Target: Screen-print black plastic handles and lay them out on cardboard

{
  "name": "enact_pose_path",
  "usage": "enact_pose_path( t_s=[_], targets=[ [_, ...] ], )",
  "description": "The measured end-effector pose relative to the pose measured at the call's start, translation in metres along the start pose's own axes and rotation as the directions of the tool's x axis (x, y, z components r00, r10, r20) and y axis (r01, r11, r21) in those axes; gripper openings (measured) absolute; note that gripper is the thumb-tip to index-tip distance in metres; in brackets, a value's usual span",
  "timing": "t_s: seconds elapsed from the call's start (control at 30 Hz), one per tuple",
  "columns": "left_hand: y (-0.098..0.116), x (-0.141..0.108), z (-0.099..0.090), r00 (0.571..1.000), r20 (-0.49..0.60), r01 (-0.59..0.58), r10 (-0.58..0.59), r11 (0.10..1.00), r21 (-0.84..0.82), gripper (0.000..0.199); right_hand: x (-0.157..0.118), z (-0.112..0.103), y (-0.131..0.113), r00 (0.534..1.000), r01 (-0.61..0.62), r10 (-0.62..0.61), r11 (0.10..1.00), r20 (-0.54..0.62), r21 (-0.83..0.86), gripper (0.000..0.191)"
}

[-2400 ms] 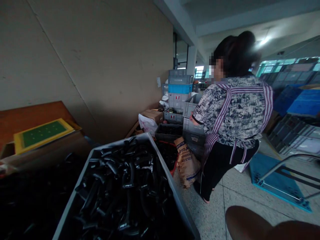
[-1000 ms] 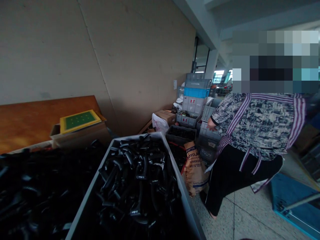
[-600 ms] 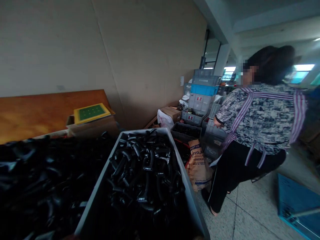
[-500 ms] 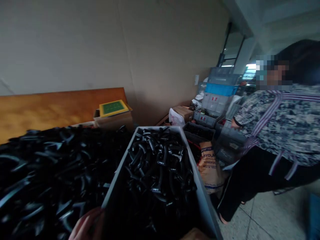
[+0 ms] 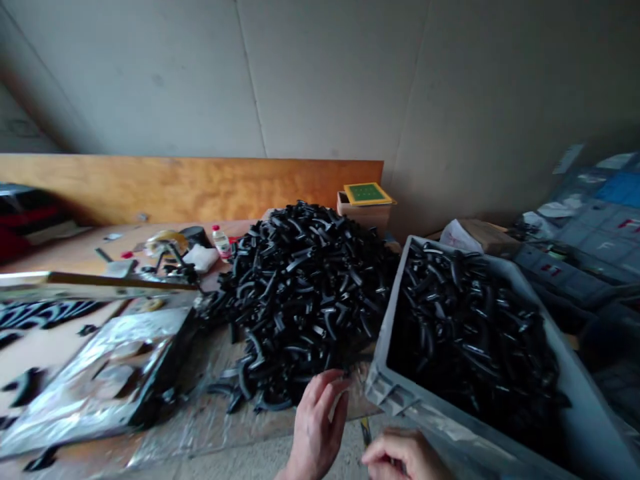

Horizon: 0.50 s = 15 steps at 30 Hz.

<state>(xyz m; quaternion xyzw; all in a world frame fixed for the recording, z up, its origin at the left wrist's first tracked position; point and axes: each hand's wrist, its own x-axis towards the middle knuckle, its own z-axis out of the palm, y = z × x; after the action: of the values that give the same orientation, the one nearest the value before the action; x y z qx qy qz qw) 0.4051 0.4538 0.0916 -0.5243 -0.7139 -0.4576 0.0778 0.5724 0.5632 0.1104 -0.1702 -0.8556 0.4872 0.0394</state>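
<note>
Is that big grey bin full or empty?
Mostly full: the grey bin holds a big heap of black parts. Bare inner wall shows at its near right, so it isn't filled to the rim there.

The only camera is worn on the person's head. It looks forward and slightly down across the table point(image 5: 75, 250). The left hand point(image 5: 320, 420) and the right hand point(image 5: 405, 457) appear close, at the bottom edge; the wall point(image 5: 320, 87) fills the upper part.
</note>
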Motion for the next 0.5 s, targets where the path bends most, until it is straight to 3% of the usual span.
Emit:
enact_pose_path(
  t_s=[0.17,0.3,0.4,0.5],
  targets=[
    [-0.094,-0.076,-0.114,0.990,-0.061,0.139,-0.131,0.979,0.149,0.016,0.079,0.108,-0.057,0.991,-0.126,0.124,0.992,0.056,0.030,0.021],
    [-0.154,-0.123,-0.196,0.955,-0.119,0.293,-0.271,0.921,0.255,0.018,0.138,0.178,-0.089,0.995,-0.054,0.061,0.995,0.079,-0.090,0.019],
    [-0.189,-0.146,-0.241,0.919,-0.180,0.391,-0.351,0.874,0.290,0.018,0.174,0.215,-0.103,0.995,0.018,0.002,0.980,0.103,-0.200,0.020],
    [-0.218,-0.155,-0.270,0.874,-0.231,0.481,-0.428,0.830,0.282,0.018,0.209,0.238,-0.110,0.988,0.066,-0.021,0.952,0.151,-0.300,0.022]
  ],
)
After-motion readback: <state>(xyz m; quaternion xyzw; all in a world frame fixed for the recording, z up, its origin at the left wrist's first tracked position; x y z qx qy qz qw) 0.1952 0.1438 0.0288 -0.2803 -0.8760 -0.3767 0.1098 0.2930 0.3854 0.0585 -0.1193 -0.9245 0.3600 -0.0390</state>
